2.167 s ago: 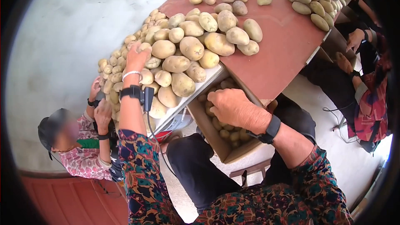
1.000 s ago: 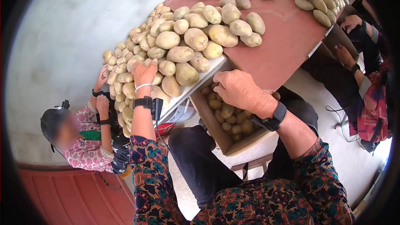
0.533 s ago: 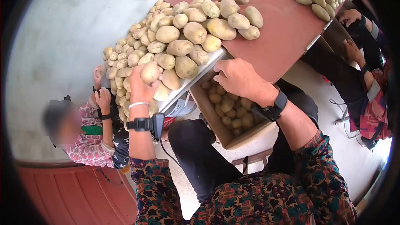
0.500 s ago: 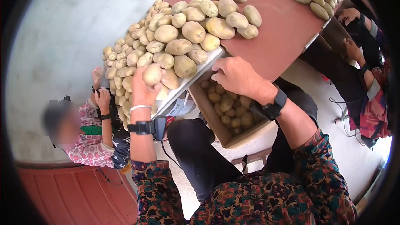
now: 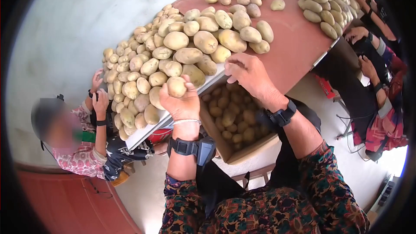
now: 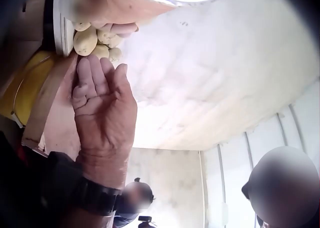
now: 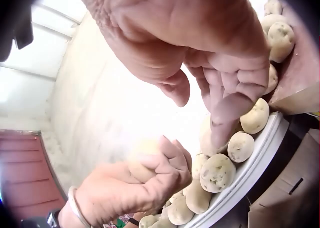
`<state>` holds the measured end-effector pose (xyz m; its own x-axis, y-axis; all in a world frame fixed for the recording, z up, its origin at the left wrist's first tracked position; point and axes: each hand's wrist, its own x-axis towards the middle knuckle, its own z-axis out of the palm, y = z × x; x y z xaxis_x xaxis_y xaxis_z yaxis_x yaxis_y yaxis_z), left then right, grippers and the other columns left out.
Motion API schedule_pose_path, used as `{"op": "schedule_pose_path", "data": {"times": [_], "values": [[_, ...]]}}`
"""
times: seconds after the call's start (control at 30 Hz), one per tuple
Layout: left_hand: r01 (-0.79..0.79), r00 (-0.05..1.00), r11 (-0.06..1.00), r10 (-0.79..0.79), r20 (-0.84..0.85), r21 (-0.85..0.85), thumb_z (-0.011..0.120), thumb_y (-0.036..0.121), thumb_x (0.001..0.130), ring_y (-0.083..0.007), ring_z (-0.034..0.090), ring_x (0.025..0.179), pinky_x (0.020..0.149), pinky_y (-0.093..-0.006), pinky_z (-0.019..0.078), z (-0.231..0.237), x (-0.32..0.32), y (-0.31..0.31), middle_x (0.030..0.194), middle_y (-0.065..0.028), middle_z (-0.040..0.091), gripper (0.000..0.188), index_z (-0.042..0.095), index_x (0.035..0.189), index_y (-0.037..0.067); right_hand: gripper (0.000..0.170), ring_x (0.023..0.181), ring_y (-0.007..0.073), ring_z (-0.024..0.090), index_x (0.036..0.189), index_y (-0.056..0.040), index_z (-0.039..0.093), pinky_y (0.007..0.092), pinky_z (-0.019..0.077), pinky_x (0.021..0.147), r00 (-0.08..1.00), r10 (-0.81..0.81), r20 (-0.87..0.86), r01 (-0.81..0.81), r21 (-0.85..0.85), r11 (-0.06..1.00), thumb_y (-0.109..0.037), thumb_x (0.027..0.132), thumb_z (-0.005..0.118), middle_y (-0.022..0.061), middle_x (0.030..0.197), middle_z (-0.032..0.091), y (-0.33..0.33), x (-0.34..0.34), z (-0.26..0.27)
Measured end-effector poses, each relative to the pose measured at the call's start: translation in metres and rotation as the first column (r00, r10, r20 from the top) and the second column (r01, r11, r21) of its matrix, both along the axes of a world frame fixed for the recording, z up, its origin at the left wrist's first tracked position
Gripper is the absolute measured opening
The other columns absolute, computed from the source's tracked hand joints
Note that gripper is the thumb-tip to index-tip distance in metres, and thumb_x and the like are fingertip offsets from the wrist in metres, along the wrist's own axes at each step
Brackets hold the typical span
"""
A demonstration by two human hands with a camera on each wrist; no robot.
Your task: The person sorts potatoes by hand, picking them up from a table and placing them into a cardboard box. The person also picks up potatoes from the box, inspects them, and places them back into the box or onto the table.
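Potato [image 5: 176,87] in the left hand [image 5: 184,106] is the piece being handled, held up at the near side of the heap [image 5: 206,42] and in line with the front edge of the white-edged board [image 5: 147,132]. The left grip is clamped on it, with thumb and fingers showing at its sides and its top exposed. From the head view it looks nearly round, so its long axis cannot be told; the right wrist view gives only a pale blur behind the fingers. The right hand [image 5: 255,78] is well apart from it, to its right and slightly farther from the body, by the corner where the board meets the red bench [image 5: 288,56]. That grip is apart, fingers loosely bent and thumb standing off, and the left wrist view shows nothing in the palm. The relation that matters most, as I judge it, is sideways: the cardboard box [image 5: 253,151], with smaller-looking potatoes [image 5: 232,115] inside, lies to the right of the left hand and appears lower, while the heap spreads away on the far side. Carrying the held piece toward the box or the other hand would therefore mean going rightward, with the left hand nearer to it.
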<state>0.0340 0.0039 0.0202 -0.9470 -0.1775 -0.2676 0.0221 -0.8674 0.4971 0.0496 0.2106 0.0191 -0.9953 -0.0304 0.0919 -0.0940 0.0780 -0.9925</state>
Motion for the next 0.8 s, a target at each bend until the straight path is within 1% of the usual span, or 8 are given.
{"op": "schedule_pose_path", "data": {"times": [0.07,0.17,0.37,0.43,0.5,0.57,0.63,0.8], "values": [[-0.277,0.959,0.960,0.273,-0.071,-0.050,0.059,0.034,0.085,-0.0249,0.062,0.087,0.063,-0.0278,0.0500,0.004,-0.011,-0.004,0.095,-0.0067,0.061,0.032,0.058,0.102,0.006,0.032,0.067,0.0186,0.069,0.109,0.0061,0.062,0.0321,0.0532,0.066,0.995,-0.091,-0.030,0.090,-0.014,0.996,-0.018,0.088,0.063,0.0147,0.081,0.068,-0.007,-0.005,-0.003],[-0.320,0.930,0.946,0.304,-0.208,-0.051,0.059,0.036,0.085,-0.0224,0.062,0.082,0.059,-0.0262,0.0479,-0.013,-0.018,-0.029,0.092,-0.0051,0.062,0.032,0.057,0.102,0.008,0.033,0.068,0.0192,0.069,0.113,0.0031,0.061,0.0320,0.0532,0.066,0.995,-0.096,-0.034,0.099,0.088,0.991,-0.016,0.087,0.064,0.0149,0.082,0.069,-0.020,-0.007,0.003],[-0.291,0.950,0.957,0.288,-0.118,-0.009,0.050,0.041,0.089,-0.0157,0.057,0.070,0.050,-0.0245,0.0356,0.002,-0.001,-0.052,0.088,-0.0054,0.062,0.036,0.058,0.104,0.009,0.031,0.071,0.0232,0.068,0.112,-0.0010,0.061,0.0338,0.0531,0.067,0.942,-0.092,-0.323,0.185,0.270,0.945,-0.013,0.084,0.066,0.0163,0.085,0.070,-0.058,-0.015,-0.002],[-0.378,0.919,0.925,0.372,-0.130,-0.028,0.049,0.042,0.089,-0.0155,0.057,0.070,0.052,-0.0248,0.0370,0.013,-0.002,-0.059,0.088,-0.0056,0.063,0.039,0.058,0.106,0.008,0.034,0.074,0.0286,0.068,0.115,-0.0020,0.059,0.0378,0.0537,0.070,0.964,-0.022,-0.265,0.114,0.337,0.935,-0.012,0.082,0.064,0.0172,0.097,0.069,-0.074,-0.026,0.003],[-0.484,0.873,0.875,0.484,-0.063,0.011,0.048,0.042,0.090,-0.0159,0.058,0.071,0.054,-0.0253,0.0375,0.019,-0.005,-0.059,0.090,-0.0058,0.063,0.040,0.058,0.107,0.007,0.039,0.081,0.0340,0.067,0.118,-0.0028,0.056,0.0432,0.0534,0.072,0.835,0.134,-0.533,0.202,0.524,0.827,-0.010,0.080,0.063,0.0183,0.104,0.065,-0.095,-0.041,0.005],[-0.456,0.885,0.889,0.448,-0.123,-0.044,0.047,0.040,0.091,-0.0166,0.058,0.073,0.055,-0.0261,0.0380,0.013,-0.005,-0.068,0.091,-0.0065,0.064,0.039,0.058,0.107,0.007,0.038,0.086,0.0373,0.065,0.115,-0.0038,0.056,0.0465,0.0529,0.072,0.845,0.194,-0.498,0.191,0.622,0.760,-0.010,0.078,0.062,0.0194,0.104,0.062,-0.115,-0.055,0.015],[-0.477,0.876,0.879,0.472,-0.103,-0.030,0.046,0.039,0.091,-0.0168,0.058,0.073,0.055,-0.0261,0.0378,0.015,-0.007,-0.069,0.092,-0.0068,0.064,0.039,0.057,0.108,0.007,0.035,0.088,0.0358,0.066,0.111,-0.0055,0.058,0.0456,0.0527,0.071,0.801,0.382,-0.461,0.211,0.814,0.541,-0.012,0.077,0.064,0.0185,0.099,0.062,-0.132,-0.076,0.015],[-0.462,0.885,0.883,0.453,-0.110,-0.080,0.045,0.038,0.091,-0.0178,0.058,0.072,0.055,-0.0271,0.0358,0.018,-0.008,-0.073,0.092,-0.0075,0.064,0.038,0.056,0.110,0.007,0.043,0.083,0.0357,0.066,0.110,-0.0069,0.056,0.0474,0.0517,0.069,0.801,0.557,-0.218,0.102,0.967,0.233,-0.011,0.069,0.068,0.0198,0.099,0.062,-0.165,-0.110,0.022]]}}
